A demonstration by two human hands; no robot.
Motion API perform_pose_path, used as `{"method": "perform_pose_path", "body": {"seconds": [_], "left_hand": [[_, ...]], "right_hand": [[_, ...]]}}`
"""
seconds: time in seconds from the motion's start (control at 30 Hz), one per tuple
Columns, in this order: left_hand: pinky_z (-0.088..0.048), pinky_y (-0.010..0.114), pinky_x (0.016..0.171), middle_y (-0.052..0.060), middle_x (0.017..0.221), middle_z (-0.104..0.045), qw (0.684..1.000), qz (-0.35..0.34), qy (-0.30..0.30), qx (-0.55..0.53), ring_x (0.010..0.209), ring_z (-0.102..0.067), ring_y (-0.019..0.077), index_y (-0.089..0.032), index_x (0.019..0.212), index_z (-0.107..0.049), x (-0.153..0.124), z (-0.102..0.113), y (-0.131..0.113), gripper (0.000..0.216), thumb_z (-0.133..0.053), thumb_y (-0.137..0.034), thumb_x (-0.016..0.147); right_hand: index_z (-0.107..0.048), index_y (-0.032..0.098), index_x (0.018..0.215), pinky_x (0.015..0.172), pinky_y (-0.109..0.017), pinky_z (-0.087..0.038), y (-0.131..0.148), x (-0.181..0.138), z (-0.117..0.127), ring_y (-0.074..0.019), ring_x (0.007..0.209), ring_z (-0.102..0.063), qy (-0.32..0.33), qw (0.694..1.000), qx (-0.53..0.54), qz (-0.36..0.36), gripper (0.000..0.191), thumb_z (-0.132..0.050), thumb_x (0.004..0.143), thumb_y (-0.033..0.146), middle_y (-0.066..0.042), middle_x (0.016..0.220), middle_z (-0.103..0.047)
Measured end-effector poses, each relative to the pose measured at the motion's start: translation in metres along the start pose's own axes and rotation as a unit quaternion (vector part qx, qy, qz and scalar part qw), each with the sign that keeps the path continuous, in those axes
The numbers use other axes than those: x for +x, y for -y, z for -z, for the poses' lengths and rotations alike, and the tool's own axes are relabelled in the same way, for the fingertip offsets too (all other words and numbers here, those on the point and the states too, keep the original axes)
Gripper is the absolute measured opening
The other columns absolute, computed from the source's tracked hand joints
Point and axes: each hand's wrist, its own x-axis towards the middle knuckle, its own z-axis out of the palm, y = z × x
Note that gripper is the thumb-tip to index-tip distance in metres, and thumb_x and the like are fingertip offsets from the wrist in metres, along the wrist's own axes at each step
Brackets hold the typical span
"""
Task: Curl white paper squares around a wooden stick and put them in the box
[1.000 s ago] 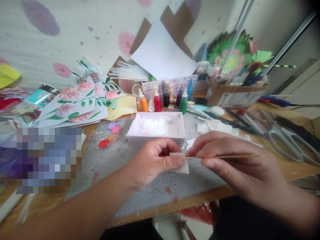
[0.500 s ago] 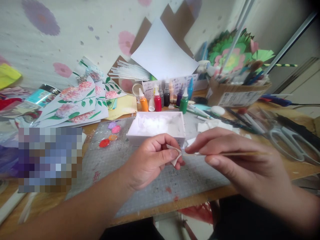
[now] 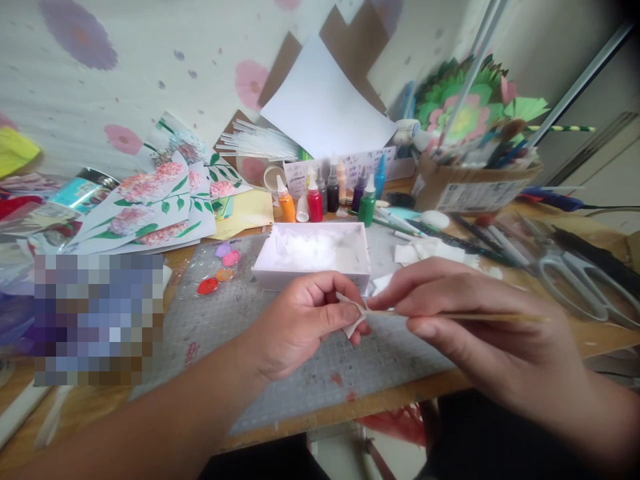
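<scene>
Above the grey cutting mat (image 3: 280,393), my left hand (image 3: 317,317) pinches a small folded piece of white tissue (image 3: 354,327) between thumb and fingers. My right hand (image 3: 480,320) grips a thin paintbrush (image 3: 450,317) with a pale wooden handle, held nearly level. The brush's left end reaches the tissue at my left fingertips; its bristles are hard to make out there. Just behind my left hand stands a white open box (image 3: 310,275) with white fluffy stuff (image 3: 310,247) inside. Paint blobs in red (image 3: 208,286), orange, pink and purple lie on the mat's left side.
Several paint bottles (image 3: 315,203) stand behind the box. White paper scraps (image 3: 425,251), brushes and large scissors (image 3: 575,280) lie to the right, near a cardboard box (image 3: 480,190) of tools. Painted flower sheets (image 3: 165,207) cover the back left. A blurred-out patch (image 3: 100,320) sits at left.
The brush has shifted slightly left and down with my right hand, so its end now meets the tissue. My left hand stays almost in place, still pinching the tissue.
</scene>
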Motion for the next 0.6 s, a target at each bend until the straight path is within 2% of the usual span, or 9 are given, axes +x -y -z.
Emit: {"method": "perform_pose_path", "body": {"seconds": [0.27,0.6], "left_hand": [[-0.044,0.022,0.060,0.000,0.070,-0.064,1.000,0.003,0.005,0.026,0.062,-0.058,0.0090,-0.013,0.079,-0.061,-0.0006,0.0016,0.0001,0.008,-0.069,-0.016,0.078],[-0.043,0.025,0.063,-0.001,0.074,-0.063,0.996,-0.020,0.022,0.088,0.066,-0.058,0.0110,-0.018,0.087,-0.053,-0.0001,0.0039,0.0036,0.017,-0.068,-0.022,0.081]], "right_hand": [[-0.071,0.014,0.088,0.074,-0.020,-0.054,0.0002,0.0000,0.0002,-0.0150,0.083,-0.068,0.012,1.000,-0.003,-0.001,0.009,-0.066,0.081,0.012,-0.008,0.086,-0.072],[-0.069,0.019,0.086,0.071,-0.024,-0.056,-0.0005,0.0013,0.0003,-0.0169,0.080,-0.068,0.013,1.000,0.002,-0.001,0.011,-0.066,0.080,0.011,-0.006,0.082,-0.072]]}}
